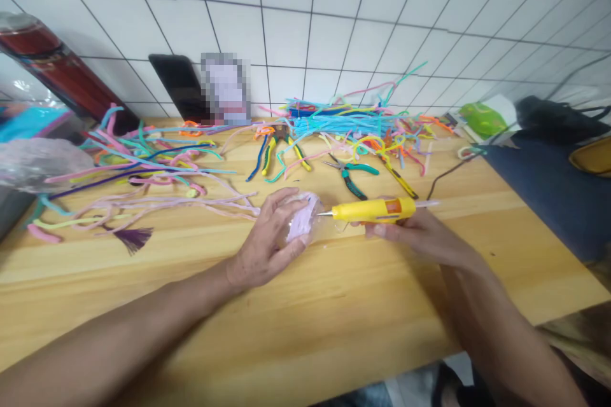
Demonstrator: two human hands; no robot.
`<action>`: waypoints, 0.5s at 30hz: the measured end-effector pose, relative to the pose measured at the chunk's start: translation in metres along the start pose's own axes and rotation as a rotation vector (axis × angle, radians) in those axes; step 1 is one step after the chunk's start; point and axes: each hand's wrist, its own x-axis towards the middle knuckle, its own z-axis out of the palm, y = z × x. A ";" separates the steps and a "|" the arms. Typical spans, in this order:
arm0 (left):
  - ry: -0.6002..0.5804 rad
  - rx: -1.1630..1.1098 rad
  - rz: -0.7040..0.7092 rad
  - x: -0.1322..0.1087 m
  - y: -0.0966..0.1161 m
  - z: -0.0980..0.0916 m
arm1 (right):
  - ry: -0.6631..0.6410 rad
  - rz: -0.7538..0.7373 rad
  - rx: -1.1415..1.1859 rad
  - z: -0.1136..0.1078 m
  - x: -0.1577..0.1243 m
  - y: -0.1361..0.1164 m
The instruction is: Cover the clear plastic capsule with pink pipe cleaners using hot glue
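Note:
My left hand (272, 238) is closed around a small clear plastic piece with pale lilac pipe cleaner on it (301, 219), just above the wooden table. A yellow hot glue gun (367, 210) is gripped in my right hand (410, 229), lying level with its metal nozzle pointing left. The nozzle tip is at the right side of the lilac piece; whether they touch I cannot tell. A pale glue stick (427, 203) pokes out of the gun's back end. Lilac pipe cleaners (191, 202) stretch across the table to the left of my left hand.
Behind my hands lie teal-handled pliers (351, 173), yellow-and-green pliers (285, 152) and a yellow cutter (398, 179). Coloured pipe cleaners (334, 124) are heaped along the tiled wall. A dark phone (179, 89) leans there. The gun's black cord (458, 165) runs toward the right.

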 end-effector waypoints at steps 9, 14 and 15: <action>-0.016 0.010 0.012 0.003 0.003 -0.002 | -0.026 0.002 0.061 0.011 0.000 0.021; -0.026 0.035 0.000 0.003 0.005 -0.003 | -0.049 0.027 0.057 0.015 0.001 0.023; -0.028 0.038 -0.001 0.003 0.005 -0.004 | -0.051 0.032 0.058 0.016 0.001 0.023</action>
